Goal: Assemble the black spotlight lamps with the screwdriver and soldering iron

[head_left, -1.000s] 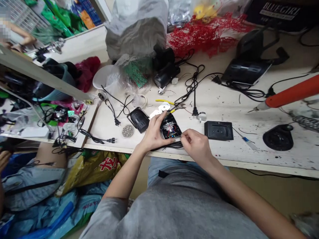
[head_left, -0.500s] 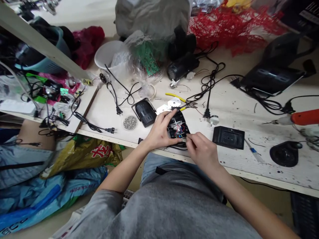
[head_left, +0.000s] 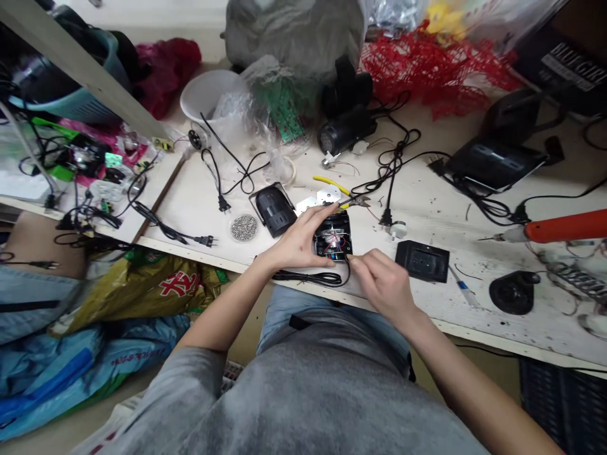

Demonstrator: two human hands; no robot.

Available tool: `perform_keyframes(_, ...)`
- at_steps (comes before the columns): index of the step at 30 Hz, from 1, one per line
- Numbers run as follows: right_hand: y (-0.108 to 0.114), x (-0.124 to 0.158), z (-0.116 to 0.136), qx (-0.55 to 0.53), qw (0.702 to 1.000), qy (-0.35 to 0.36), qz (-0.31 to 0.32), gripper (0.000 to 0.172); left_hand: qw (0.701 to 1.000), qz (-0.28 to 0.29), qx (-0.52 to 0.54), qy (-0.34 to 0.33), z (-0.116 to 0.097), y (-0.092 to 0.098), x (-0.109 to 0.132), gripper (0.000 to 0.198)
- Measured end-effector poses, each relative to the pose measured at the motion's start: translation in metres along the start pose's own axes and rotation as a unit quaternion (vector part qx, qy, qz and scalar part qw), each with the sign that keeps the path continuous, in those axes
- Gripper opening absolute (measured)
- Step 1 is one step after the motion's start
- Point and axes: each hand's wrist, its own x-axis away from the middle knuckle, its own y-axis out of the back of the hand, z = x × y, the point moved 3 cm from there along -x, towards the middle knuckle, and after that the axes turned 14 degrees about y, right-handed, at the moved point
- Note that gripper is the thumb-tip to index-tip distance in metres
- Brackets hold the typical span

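Left hand lay spread over the near left side of the open black electrical box, its fingers reaching across the top, so I held the box down on the white-painted workbench. Colored wires showed inside it. Its long axis ran roughly away from me, and it sat more square to the bench edge than in the earlier view, where it tilted more. My right hand had fingertips pressed together at the box's lower right corner, beside a black wire; I cannot tell if they pinched it. The black cord lay stretched along the front edge, less bunched than before. Just beyond the box were yellow-handled diagonal cutters. To the left, a round clear dish held small silver metal pieces, and a white bowl stood farther back with clear plastic wrap against it.
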Motion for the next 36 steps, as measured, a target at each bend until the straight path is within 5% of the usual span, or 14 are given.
perform_keyframes(7,0.043,-0.044,-0.034,0.049,0.996,-0.024,-0.069,0.027,1.000,-0.004,0.003,-0.017,-0.005,0.004,0.005,0.121)
perform_keyframes(11,0.046,-0.090,-0.034,0.054,0.998,0.010,-0.040,0.023,0.998,-0.064,0.019,0.008,-0.007,0.007,0.023,0.114)
perform_keyframes(15,0.003,-0.145,-0.023,0.014,0.990,0.114,0.082,0.024,0.969,-0.210,0.114,0.064,0.000,0.009,0.050,0.086)
perform_keyframes(19,-0.066,-0.172,-0.011,-0.017,0.938,0.208,0.277,0.103,0.880,-0.402,0.197,0.159,0.015,0.016,0.082,0.050)
perform_keyframes(21,-0.088,-0.174,-0.005,0.000,0.918,0.217,0.332,0.114,0.846,-0.447,0.217,0.194,0.021,0.020,0.094,0.044)
perform_keyframes(26,-0.096,-0.180,0.006,0.024,0.911,0.216,0.350,0.088,0.822,-0.455,0.257,0.224,0.029,0.024,0.103,0.042)
perform_keyframes(32,-0.100,-0.197,0.002,0.043,0.876,0.213,0.431,0.105,0.842,-0.416,0.274,0.209,0.020,0.009,0.090,0.042)
perform_keyframes(36,-0.107,-0.201,-0.001,0.064,0.872,0.255,0.414,0.106,0.862,-0.380,0.260,0.213,0.012,-0.005,0.086,0.035)
